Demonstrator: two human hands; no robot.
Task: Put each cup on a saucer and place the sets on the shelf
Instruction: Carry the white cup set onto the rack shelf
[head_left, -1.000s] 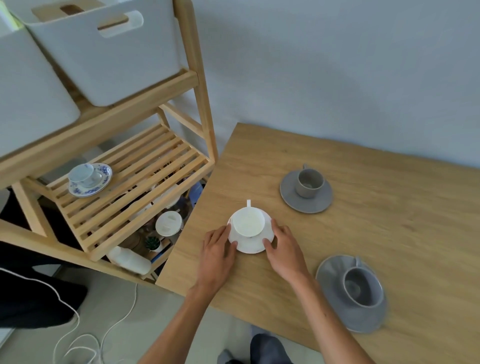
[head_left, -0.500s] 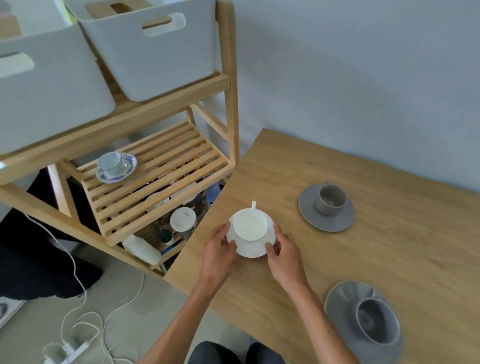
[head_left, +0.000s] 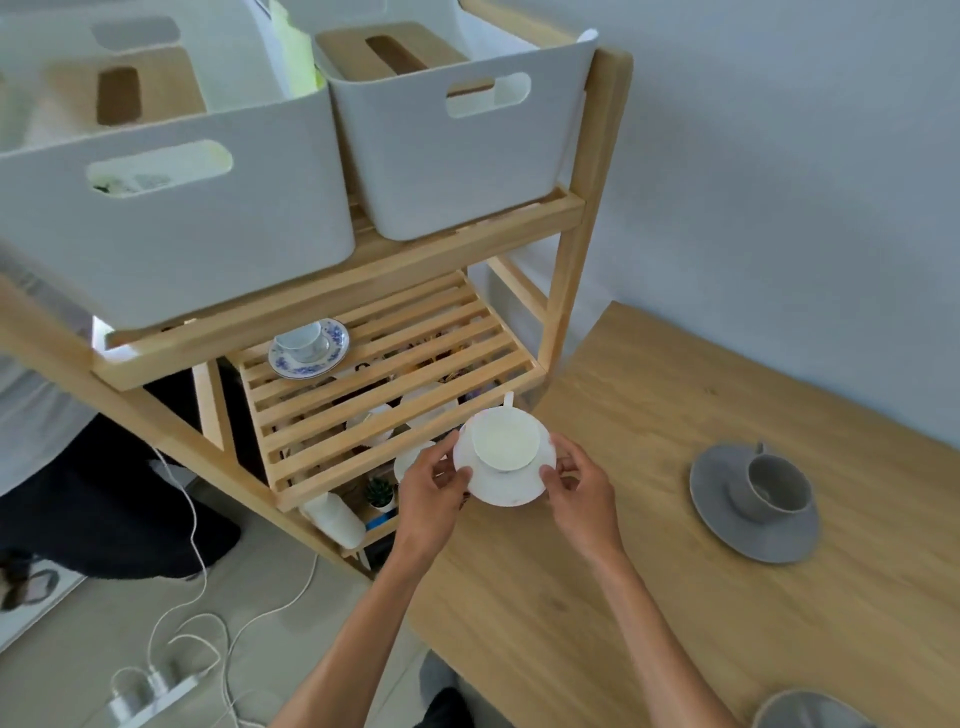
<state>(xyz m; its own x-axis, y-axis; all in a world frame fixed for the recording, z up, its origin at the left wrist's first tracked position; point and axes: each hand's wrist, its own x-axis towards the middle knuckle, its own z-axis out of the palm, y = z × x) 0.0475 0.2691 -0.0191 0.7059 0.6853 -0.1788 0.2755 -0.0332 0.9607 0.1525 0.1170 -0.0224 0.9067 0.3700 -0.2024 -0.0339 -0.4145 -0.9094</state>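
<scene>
A white cup (head_left: 506, 439) sits on a white saucer (head_left: 511, 488), held in the air at the table's left corner, next to the slatted wooden shelf (head_left: 374, 400). My left hand (head_left: 434, 483) grips the saucer's left rim and my right hand (head_left: 582, 491) grips its right rim. A blue-patterned cup and saucer (head_left: 309, 347) stand at the back left of the shelf. A grey cup (head_left: 776, 486) rests on a grey saucer (head_left: 727, 525) on the table to the right. Another grey saucer (head_left: 810, 709) shows at the bottom edge.
Two white bins (head_left: 447, 135) fill the shelf level above the slats. Below the slats are a small plant (head_left: 379, 491), a white bottle (head_left: 335, 519) and white dishes. A power strip (head_left: 150, 699) and cables lie on the floor. The wooden table (head_left: 649, 597) stands against a grey wall.
Both hands have lifted the white cup and saucer off the table and carried the set left, towards the shelf. The view has swung left and up.
</scene>
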